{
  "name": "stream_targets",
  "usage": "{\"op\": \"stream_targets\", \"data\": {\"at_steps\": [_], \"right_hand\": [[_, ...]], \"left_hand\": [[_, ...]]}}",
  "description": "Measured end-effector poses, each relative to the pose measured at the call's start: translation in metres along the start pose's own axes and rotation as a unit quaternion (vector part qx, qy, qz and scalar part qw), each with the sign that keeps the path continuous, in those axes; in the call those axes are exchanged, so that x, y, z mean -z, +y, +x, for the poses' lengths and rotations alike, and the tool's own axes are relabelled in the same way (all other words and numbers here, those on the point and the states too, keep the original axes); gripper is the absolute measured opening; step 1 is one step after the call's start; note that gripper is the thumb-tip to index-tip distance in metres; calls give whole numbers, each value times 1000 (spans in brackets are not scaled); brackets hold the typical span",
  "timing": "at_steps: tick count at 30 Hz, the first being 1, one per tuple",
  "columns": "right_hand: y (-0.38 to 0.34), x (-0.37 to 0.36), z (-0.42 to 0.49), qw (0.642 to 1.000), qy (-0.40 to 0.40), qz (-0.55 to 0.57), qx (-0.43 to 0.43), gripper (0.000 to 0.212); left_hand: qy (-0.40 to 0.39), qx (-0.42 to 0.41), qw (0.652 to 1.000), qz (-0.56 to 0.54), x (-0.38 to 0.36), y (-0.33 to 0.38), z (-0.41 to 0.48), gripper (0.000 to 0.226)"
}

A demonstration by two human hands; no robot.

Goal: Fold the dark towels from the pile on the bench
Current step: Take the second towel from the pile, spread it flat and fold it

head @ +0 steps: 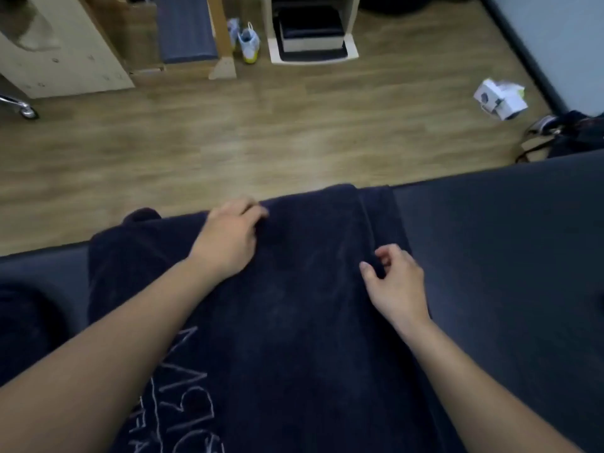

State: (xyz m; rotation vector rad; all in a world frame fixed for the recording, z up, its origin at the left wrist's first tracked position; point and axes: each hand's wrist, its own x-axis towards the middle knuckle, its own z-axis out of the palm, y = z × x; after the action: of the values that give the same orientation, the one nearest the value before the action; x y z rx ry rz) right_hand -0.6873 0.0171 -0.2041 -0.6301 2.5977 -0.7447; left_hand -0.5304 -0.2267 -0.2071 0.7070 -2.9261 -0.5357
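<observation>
A dark navy towel (304, 289) with pale stitched lettering lies spread along the dark blue bench (506, 256), one layer doubled over another. My left hand (228, 237) rests palm down on its far left part, fingers curled at the far edge. My right hand (395, 282) pinches the right edge of the upper layer between thumb and fingers. More dark towel cloth (29, 322) bunches at the bench's left end.
Beyond the bench lies a wooden floor (261, 125). A white crumpled box (500, 98) and a dark bag (568, 135) sit at the right, shoes (248, 44) and wooden furniture (65, 53) at the far side.
</observation>
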Motion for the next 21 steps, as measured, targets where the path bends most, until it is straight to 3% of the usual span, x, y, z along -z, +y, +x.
{"op": "stream_targets", "data": {"at_steps": [3, 6, 8, 11, 15, 19, 21], "right_hand": [[10, 14, -22, 994, -60, 21, -85, 39], [17, 26, -28, 982, -143, 19, -122, 51], [24, 28, -32, 978, -173, -20, -116, 52], [31, 30, -40, 982, -150, -40, -107, 49], [23, 22, -72, 990, -133, -15, -33, 37], [26, 5, -112, 988, -140, 58, 34, 37], [34, 4, -118, 991, -104, 73, 28, 37]], "left_hand": [[-102, -173, 978, 60, -15, 64, 31, 60], [-196, -286, 920, 185, -20, 115, 59, 75], [-233, -335, 876, 255, -19, 134, 76, 68], [-268, -351, 834, 331, -10, 143, 101, 54], [-252, -428, 784, 371, 6, 144, 106, 32], [-282, -372, 735, 491, 23, 129, 94, 35], [-273, -278, 773, 501, 29, 125, 95, 36]]}}
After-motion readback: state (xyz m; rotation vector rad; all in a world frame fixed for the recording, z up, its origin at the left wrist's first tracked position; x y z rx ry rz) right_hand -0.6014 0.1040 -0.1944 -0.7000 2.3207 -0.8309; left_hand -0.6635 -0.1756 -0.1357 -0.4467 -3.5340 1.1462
